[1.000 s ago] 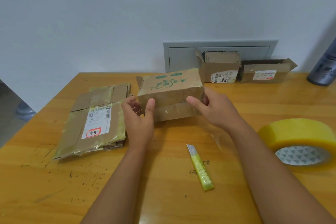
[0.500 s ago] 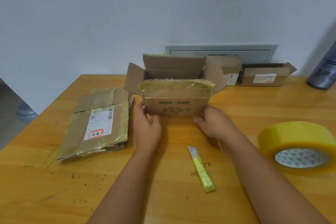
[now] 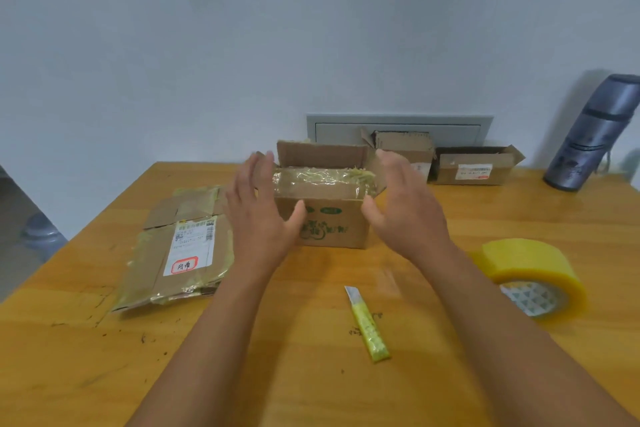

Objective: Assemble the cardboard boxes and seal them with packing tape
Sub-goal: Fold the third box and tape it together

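A small cardboard box (image 3: 327,218) is standing upright on the wooden counter (image 3: 450,374), its flaps standing open and its front face carrying green printed characters and a green drawing, too blurred to read. Yellowed old tape is clinging across its near flap. To its left, a flattened box (image 3: 180,246) is lying on the counter, showing a white shipping label with barcodes and a red-bordered stamp holding two handwritten characters. Along the wall, two more open boxes (image 3: 474,166) are sitting side by side, the right one bearing a white label with a red strip; its print is too small to read.

The left hand (image 3: 259,215) is hovering at the box's left side with fingers straight and spread, gripping nothing; whether it is touching the cardboard cannot be told. The right hand (image 3: 405,208) is hovering at the right side, likewise spread wide and holding nothing.

A roll of yellow packing tape (image 3: 533,274) is lying near the right forearm, and a yellow utility knife (image 3: 367,324) is lying between the arms. A grey flask (image 3: 592,135) is leaning against the wall
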The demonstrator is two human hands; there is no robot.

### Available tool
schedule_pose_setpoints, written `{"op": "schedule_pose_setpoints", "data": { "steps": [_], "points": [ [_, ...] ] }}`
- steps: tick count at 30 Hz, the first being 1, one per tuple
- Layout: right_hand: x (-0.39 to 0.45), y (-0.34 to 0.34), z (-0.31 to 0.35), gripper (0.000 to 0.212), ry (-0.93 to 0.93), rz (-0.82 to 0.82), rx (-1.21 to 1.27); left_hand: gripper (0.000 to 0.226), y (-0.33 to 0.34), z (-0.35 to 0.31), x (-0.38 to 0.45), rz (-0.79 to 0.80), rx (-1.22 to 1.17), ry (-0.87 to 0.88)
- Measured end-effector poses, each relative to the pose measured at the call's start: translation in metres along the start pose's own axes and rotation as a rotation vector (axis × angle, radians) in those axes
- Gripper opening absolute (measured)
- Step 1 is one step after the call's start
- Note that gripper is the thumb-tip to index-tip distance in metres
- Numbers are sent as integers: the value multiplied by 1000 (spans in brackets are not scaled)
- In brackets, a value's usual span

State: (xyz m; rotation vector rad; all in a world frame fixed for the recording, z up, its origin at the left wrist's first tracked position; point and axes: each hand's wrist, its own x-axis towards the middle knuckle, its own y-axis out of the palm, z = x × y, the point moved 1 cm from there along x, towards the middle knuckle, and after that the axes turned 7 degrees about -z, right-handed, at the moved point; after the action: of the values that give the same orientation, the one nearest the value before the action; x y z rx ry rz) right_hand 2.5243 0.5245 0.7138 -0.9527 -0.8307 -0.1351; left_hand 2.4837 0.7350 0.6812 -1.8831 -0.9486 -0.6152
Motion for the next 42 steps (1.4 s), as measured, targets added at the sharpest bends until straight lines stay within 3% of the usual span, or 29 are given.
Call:
{"op": "schedule_pose_setpoints", "data": {
  "steps": [1, 3, 6, 8, 12, 17, 20, 23, 27, 31, 34, 42],
  "points": [
    [5, 4, -1, 61, 11, 143, -60, 92, 0, -1, 6, 101, 47, 34],
    [7, 13, -3, 59, -6, 257, -112, 88, 4, -3, 12, 224, 137, 99],
    [4, 21, -6, 41, -40, 185, -14, 43, 10, 1, 11, 196, 172, 181],
    [2, 19, -4, 35, -67, 155, 20, 29, 15, 3, 8, 172, 184, 189],
    [1, 21, -5, 33, -136, 115, 11, 49, 21, -2, 0, 118, 149, 214],
    [2, 20, -13, 45, -146, 116, 12, 80, 27, -13, -4, 58, 194, 350],
    [-19, 18, -14, 58, -89, 45, 31, 102, 39, -14, -2, 136, 257, 374],
    [-50, 26, -15, 52, 67, 85, -28, 119, 56, -9, 1, 238, 329, 402],
    [-52, 39, -18, 46, 260, 111, -50, 114, 78, -1, 12, 217, 349, 374],
    [-36, 71, -32, 74, 373, 572, -195, 114, 98, 10, 29, 186, 365, 370],
    [-33, 96, -37, 84, 394, 760, -235, 112, 114, 21, 45, 173, 357, 378],
    [-39, 110, -39, 83, 380, 744, -293, 109, 141, 45, 80, 208, 292, 451]
  ]
}}
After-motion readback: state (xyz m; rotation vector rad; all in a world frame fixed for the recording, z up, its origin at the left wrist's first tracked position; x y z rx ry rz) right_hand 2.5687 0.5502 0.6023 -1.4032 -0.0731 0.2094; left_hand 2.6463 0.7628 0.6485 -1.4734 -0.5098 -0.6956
